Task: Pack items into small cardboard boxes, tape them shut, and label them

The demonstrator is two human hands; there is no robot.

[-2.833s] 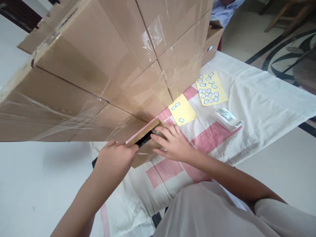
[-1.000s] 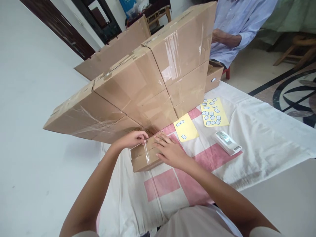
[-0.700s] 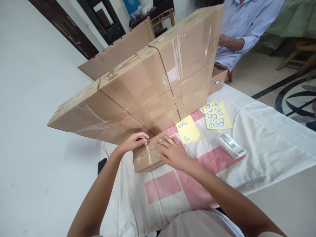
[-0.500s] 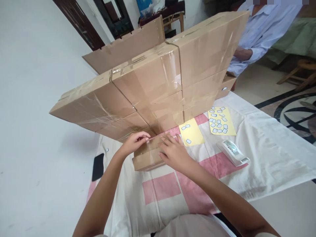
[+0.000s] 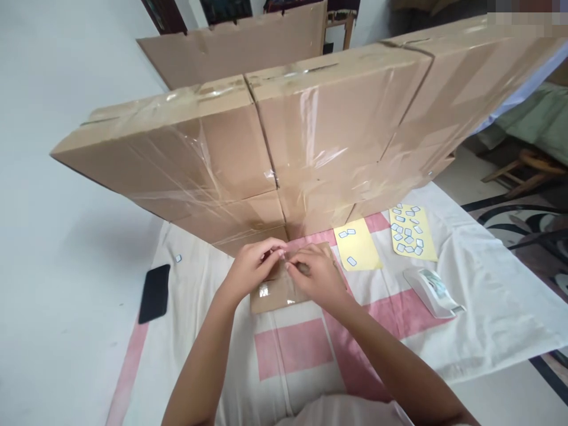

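A small brown cardboard box (image 5: 270, 300) lies in front of me on the cloth, with shiny bits of clear tape on it. Over its upper part, my left hand (image 5: 260, 263) pinches thumb and forefinger together on what looks like a strip of clear tape. Close beside it, my right hand (image 5: 317, 275) is curled, its thumb and fingertips pinched on the same tape. The two sets of fingertips almost meet, and they hide most of the strip. The box's far side is partly covered by my hands.
A tall cardboard partition (image 5: 328, 136) stands behind the box. At right lie two yellow sheets, one with few stickers (image 5: 366, 248) and one with several (image 5: 417, 219), and a white tape dispenser (image 5: 432, 293). A black phone (image 5: 154, 294) is at left on the patterned tablecloth (image 5: 295, 346).
My right hand has gone from fingers spread on the box to a pinch beside my left hand. The box has turned or tilted under them. The view has shifted closer to the partition.
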